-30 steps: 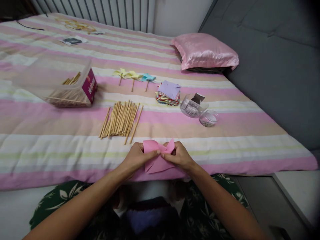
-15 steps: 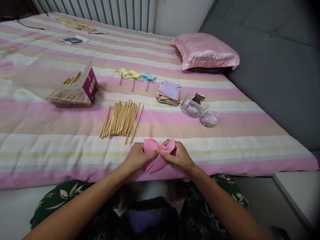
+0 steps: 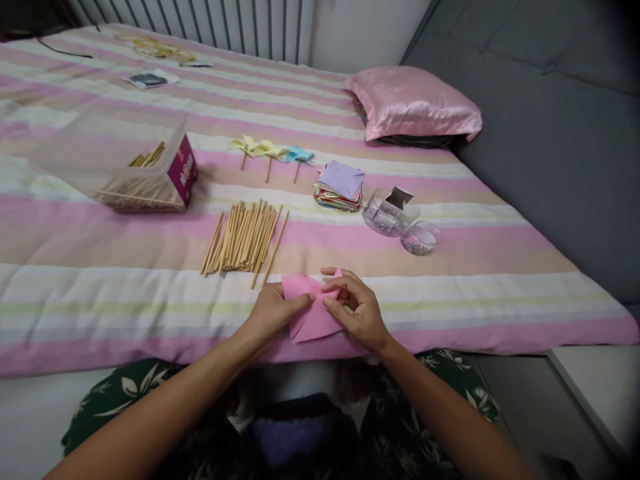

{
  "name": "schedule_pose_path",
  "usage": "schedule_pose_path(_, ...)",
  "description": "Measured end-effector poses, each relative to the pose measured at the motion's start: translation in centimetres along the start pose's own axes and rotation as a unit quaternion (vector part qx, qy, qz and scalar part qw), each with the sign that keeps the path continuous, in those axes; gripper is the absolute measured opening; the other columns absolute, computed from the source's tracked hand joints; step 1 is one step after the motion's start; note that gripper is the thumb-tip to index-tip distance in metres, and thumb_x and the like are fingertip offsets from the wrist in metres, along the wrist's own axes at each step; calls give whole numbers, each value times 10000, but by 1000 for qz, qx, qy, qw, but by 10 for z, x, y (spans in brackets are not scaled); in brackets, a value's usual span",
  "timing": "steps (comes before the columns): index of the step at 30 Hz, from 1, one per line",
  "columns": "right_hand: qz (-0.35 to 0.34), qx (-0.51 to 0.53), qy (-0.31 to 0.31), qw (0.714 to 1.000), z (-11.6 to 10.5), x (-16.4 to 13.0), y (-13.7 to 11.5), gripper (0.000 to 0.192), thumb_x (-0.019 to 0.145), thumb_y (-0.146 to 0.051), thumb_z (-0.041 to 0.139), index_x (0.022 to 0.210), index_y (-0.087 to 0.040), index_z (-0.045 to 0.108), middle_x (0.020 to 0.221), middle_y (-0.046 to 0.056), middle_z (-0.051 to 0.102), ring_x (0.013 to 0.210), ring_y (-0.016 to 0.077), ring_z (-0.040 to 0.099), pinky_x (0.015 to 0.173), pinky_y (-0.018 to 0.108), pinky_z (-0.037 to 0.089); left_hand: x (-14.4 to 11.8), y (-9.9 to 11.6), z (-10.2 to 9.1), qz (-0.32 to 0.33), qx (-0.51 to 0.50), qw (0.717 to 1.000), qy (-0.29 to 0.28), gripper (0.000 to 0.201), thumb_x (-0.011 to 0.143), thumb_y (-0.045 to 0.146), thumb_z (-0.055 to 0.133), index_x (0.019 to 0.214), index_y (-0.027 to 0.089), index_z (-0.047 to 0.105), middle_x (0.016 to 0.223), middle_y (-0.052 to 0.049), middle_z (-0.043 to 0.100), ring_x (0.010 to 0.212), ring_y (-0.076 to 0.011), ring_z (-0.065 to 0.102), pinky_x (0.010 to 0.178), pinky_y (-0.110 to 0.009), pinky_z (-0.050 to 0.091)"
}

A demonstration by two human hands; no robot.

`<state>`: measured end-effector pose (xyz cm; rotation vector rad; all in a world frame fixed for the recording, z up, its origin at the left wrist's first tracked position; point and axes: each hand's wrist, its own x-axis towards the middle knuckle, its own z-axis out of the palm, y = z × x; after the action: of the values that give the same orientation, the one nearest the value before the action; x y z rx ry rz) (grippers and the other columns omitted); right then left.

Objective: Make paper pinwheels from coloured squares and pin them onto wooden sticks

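There are two hands, the left hand (image 3: 273,312) and the right hand (image 3: 356,312), one pink paper (image 3: 307,310), three little pinwheels (image 3: 270,151), one pile of sticks (image 3: 244,237), one stack of colored papers (image 3: 340,187), one clear box (image 3: 125,160), two small round tubs (image 3: 400,220) and one pink pillow (image 3: 413,103).

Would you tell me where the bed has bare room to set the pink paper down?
Bare bedspread lies left of the sticks, below the box, and right of the round jars up to the pillow. The middle row, pinwheels to paper stack, is crowded.
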<state>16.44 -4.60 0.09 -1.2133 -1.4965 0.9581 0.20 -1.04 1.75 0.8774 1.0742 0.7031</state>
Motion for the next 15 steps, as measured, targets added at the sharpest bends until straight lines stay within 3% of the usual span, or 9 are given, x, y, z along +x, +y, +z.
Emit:
schedule_pose_path(4, -2, -12, -3, 1000, 0, 0, 1, 107, 790, -252, 591, 880, -196, 599, 1177, 89, 534, 662, 91, 531, 578, 242, 464, 1, -2, -1, 7, 8, 1000, -5, 248, 630, 237, 712, 832, 93, 702, 713, -69, 707, 596, -143, 614, 568, -236, 451)
schedule_pose_path(15, 2, -16, 6, 1000, 4, 1, 4, 36, 770, -211, 597, 755, -178, 593, 1097, 98, 578, 771, 140, 590, 597, 240, 477, 2, -2, 0, 22, 13, 1000, -16, 187, 612, 220, 705, 747, 92, 689, 676, -54, 691, 571, -140, 591, 558, -237, 432)
